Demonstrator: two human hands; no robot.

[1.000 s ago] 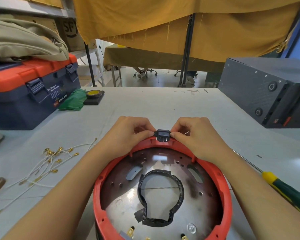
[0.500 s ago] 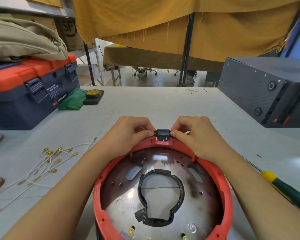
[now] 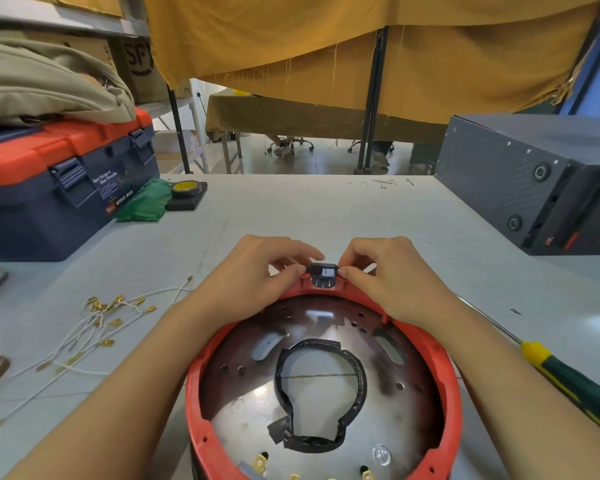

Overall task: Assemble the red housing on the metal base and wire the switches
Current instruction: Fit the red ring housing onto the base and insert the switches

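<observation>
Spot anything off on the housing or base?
Yes: the black tape round the base's centre hole is ragged and wrinkled, with a loose flap at its lower left. The switch, pinched by both hands, sits in the housing rim notch.

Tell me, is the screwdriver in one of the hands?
No, the screwdriver lies on the table by the right arm, while the left hand and right hand both pinch the small black switch.

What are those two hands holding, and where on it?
A small black switch at the red housing's far rim: left hand pinches its left end, right hand its right.
</observation>
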